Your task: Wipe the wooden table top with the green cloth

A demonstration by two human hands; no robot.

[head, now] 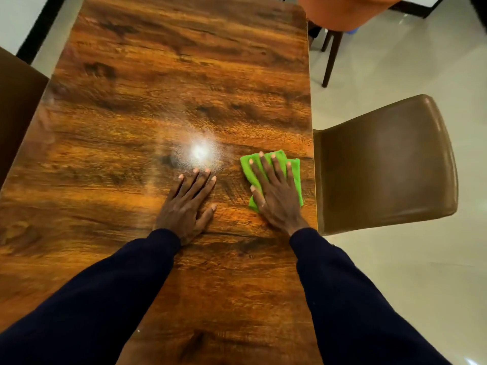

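Note:
The glossy wooden table top (168, 83) fills most of the view, with a bright light glare near its middle. A folded green cloth (295, 171) lies flat near the table's right edge. My right hand (274, 193) presses on the cloth with straight, spread fingers and covers its middle. My left hand (185, 204) rests flat on the bare wood just left of the cloth, fingers straight, holding nothing. Both arms wear dark sleeves.
A brown padded chair (387, 164) stands tight against the table's right side. An orange chair (345, 11) with dark legs is at the far right corner. A dark chair back (15, 106) shows at the left edge. Pale tiled floor (408, 285) surrounds the table.

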